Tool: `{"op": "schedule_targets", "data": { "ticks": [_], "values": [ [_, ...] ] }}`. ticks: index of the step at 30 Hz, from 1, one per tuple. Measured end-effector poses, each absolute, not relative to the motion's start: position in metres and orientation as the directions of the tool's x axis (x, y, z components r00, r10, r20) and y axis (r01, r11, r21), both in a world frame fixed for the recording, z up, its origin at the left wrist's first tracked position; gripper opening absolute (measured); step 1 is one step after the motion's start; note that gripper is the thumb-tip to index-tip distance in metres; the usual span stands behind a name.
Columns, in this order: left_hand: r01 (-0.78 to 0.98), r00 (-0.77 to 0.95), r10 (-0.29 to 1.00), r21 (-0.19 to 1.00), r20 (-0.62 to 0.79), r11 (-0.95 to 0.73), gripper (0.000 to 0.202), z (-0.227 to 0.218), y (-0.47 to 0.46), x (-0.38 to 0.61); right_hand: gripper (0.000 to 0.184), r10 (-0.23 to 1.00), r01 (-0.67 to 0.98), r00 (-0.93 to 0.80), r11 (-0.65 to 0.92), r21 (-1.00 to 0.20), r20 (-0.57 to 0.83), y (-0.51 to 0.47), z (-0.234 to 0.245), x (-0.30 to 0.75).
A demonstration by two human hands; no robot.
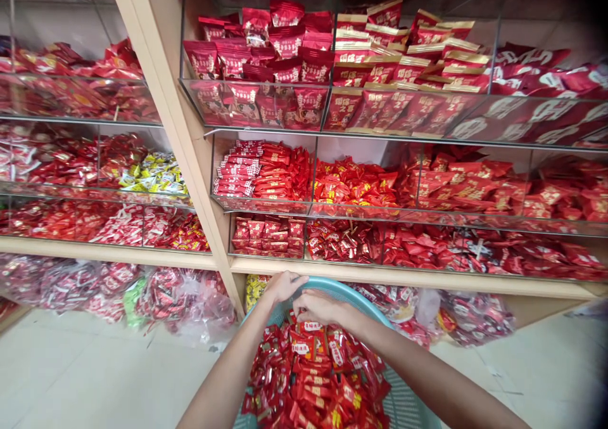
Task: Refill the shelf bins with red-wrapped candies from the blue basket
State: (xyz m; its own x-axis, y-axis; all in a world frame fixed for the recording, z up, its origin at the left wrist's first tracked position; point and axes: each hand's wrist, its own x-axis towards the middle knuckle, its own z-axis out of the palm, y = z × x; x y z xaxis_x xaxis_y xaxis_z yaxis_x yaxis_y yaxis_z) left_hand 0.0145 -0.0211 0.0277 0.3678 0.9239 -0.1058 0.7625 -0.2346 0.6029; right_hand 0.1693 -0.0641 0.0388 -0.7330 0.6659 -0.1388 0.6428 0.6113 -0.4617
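A turquoise plastic basket [361, 299] stands in front of the shelves, filled with small red wrapped packets [316, 384]. My left hand [282, 286] is at the basket's far rim, its fingers bent over the edge. Just to the right, inside the rim, my right hand [316, 305] is closed with its fingers curled down above the packets. Whatever lies within those fingers is hidden. Some packets under the right hand have white labels with red lettering.
Clear-fronted shelf bins hold dark red packets [285, 55], gold-edged packets [380, 68] and yellow-and-white packets [156, 172]. A wooden upright [175, 112] divides the shelves. Clear bags of packets [175, 302] lie on the tiled floor [95, 365] beneath the bottom ledge [403, 280].
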Motion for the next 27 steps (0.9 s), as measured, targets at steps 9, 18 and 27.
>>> {"op": "schedule_targets", "data": {
  "ticks": [9,18,27],
  "values": [
    [0.758,0.380,0.919,0.605,-0.108,-0.242,0.059,0.028,-0.020,0.014,0.013,0.647,0.585,-0.761,0.646,-0.490,-0.055,-0.067,0.037,0.167],
    [0.761,0.361,0.922,0.616,-0.142,-0.203,0.059,0.022,-0.017,0.013,0.026,0.851,0.663,-0.484,0.508,-0.550,0.203,-0.028,0.090,0.213],
    [0.770,0.323,0.935,0.614,-0.143,-0.172,0.056,0.031,-0.021,0.015,0.026,0.966,0.942,-0.235,0.253,-0.220,0.106,0.037,0.100,0.219]
  ]
}}
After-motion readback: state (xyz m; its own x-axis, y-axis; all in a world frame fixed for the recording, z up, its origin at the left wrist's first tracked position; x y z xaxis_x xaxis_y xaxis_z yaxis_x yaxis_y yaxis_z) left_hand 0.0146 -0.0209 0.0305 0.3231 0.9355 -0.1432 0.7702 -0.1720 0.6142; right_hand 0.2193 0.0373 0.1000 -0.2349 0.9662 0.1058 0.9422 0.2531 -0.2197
